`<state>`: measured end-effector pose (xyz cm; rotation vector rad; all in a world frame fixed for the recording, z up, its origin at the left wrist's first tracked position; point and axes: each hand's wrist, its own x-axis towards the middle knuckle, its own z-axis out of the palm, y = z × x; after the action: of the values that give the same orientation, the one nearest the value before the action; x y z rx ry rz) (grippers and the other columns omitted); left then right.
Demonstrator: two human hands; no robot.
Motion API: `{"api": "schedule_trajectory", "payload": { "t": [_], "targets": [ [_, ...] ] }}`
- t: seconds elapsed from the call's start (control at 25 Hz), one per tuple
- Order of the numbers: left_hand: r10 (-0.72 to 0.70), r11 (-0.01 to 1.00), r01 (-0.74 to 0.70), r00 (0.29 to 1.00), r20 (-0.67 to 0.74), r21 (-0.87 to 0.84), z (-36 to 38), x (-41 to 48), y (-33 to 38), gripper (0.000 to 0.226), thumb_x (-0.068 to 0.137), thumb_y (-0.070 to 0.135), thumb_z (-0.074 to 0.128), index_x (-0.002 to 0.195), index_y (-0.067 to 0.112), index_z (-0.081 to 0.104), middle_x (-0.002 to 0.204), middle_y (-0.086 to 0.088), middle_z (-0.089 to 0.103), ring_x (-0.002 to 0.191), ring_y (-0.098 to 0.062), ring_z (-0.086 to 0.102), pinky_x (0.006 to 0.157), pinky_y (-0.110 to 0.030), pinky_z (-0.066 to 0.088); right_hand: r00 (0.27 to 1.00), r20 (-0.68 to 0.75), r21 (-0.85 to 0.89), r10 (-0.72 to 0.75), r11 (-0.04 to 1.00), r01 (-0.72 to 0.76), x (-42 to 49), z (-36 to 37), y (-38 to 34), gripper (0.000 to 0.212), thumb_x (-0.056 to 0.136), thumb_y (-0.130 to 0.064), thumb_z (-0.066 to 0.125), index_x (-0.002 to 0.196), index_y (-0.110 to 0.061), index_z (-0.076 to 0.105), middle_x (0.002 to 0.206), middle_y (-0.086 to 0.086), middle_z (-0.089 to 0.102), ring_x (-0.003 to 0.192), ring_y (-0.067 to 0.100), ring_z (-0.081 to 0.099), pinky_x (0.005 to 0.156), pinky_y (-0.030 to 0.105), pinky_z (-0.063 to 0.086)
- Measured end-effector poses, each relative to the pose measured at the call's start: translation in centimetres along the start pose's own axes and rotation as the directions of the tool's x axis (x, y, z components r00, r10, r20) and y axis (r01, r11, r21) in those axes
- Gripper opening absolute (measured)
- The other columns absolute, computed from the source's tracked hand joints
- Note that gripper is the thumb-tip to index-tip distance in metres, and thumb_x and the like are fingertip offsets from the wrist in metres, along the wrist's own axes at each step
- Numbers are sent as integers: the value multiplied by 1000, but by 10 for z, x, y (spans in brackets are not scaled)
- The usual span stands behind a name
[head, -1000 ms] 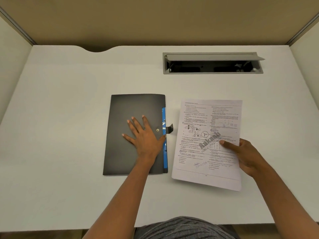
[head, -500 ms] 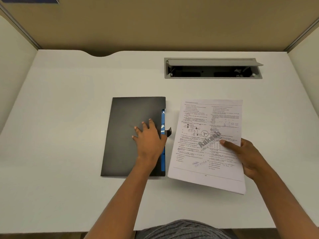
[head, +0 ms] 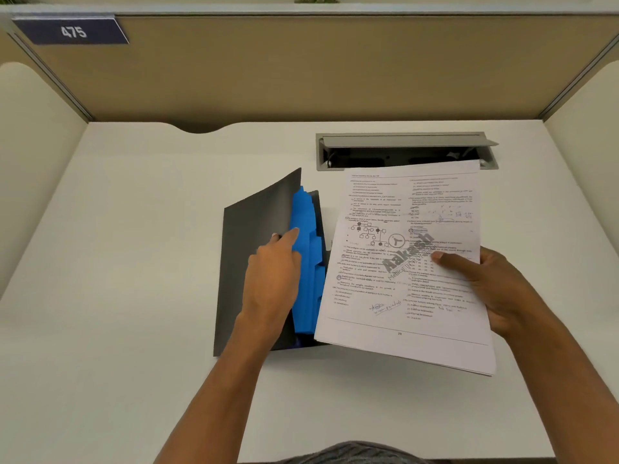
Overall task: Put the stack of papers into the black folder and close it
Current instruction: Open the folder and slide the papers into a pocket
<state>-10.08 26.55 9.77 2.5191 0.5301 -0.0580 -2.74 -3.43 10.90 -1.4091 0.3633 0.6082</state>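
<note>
While left hand (head: 273, 272) pinched black folder (head: 249, 262) cover up, right hand (head: 482, 279) gripped stack of papers (head: 402, 262) at 3 o'clock of folder. Papers thin, floppy; hold at side edge.

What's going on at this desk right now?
A person is filing papers. The left hand lifts the front cover of the black folder, exposing blue tabbed dividers inside. The right hand holds the stack of papers by its right edge, raised and overlapping the folder's right side. The papers are not yet inside, and the folder is open on the white desk.
</note>
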Motion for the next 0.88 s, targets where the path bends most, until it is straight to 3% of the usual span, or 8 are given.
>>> {"api": "schedule_trajectory", "payload": {
  "t": [0.12, 0.32, 0.44, 0.56, 0.68, 0.76, 0.8, 0.88],
  "targets": [
    [-29, 993, 24, 999, -34, -120, -9, -6, 6, 40, 107, 7, 41, 143, 13, 56, 104, -9, 70, 77, -25, 66, 67, -35, 56, 999, -7, -45, -42, 998, 41, -11, 4, -21, 32, 72, -12, 82, 104, -8, 79, 106, 20, 80, 92, 41, 78, 70, 52, 65],
    [-38, 981, 29, 998, -44, -190, -10, -10, 17, 41, 109, 14, 39, 148, 18, 51, 111, 0, 66, 78, -8, 56, 63, -10, 41, 993, -59, -128, -102, 987, 94, -27, -1, -52, 28, 84, -6, 78, 112, -5, 74, 101, 18, 81, 88, 40, 79, 70, 52, 65],
    [-37, 969, 23, 998, -54, -245, -8, -13, 23, 42, 109, 16, 37, 150, 20, 49, 135, -4, 64, 97, -10, 57, 87, -20, 48, 991, -86, -160, -100, 983, 86, -34, -5, -64, 22, 85, -5, 78, 107, -4, 75, 96, 19, 82, 80, 38, 80, 63, 47, 65],
    [-28, 947, -5, 995, -99, -322, -6, -17, 26, 45, 108, 24, 42, 152, 21, 45, 142, -3, 61, 116, -19, 64, 102, -32, 51, 990, -105, -185, -90, 980, 69, -40, -7, -70, 22, 85, -6, 78, 107, -4, 74, 95, 18, 82, 77, 38, 80, 60, 45, 64],
    [-8, 933, -23, 996, -84, -358, -3, -20, 22, 68, 95, 41, 68, 155, 25, 40, 152, 6, 53, 133, -12, 54, 100, -18, 39, 991, -106, -198, -88, 978, 65, -43, -8, -74, 22, 85, -5, 78, 107, -4, 75, 96, 19, 82, 77, 38, 80, 59, 44, 64],
    [-4, 917, -25, 998, -70, -398, -3, -21, 20, 85, 85, 46, 79, 156, 29, 37, 154, 12, 49, 126, 1, 47, 92, -5, 33, 990, -107, -209, -92, 975, 68, -45, -8, -77, 23, 85, -6, 79, 107, -4, 75, 96, 19, 82, 79, 38, 80, 61, 45, 64],
    [0, 912, -30, 997, -75, -410, -4, -21, 19, 89, 82, 46, 81, 156, 29, 35, 155, 12, 49, 124, 3, 45, 90, -3, 31, 990, -108, -214, -94, 974, 69, -46, -8, -78, 24, 85, -6, 79, 108, -4, 75, 97, 19, 82, 80, 39, 80, 63, 47, 64],
    [-2, 911, -35, 996, -89, -411, -4, -21, 17, 92, 81, 45, 83, 157, 29, 34, 156, 11, 48, 131, -4, 49, 96, -11, 32, 989, -109, -225, -98, 972, 71, -49, -7, -80, 24, 85, -7, 79, 108, -5, 75, 97, 18, 82, 81, 40, 80, 65, 47, 64]
  ]
}}
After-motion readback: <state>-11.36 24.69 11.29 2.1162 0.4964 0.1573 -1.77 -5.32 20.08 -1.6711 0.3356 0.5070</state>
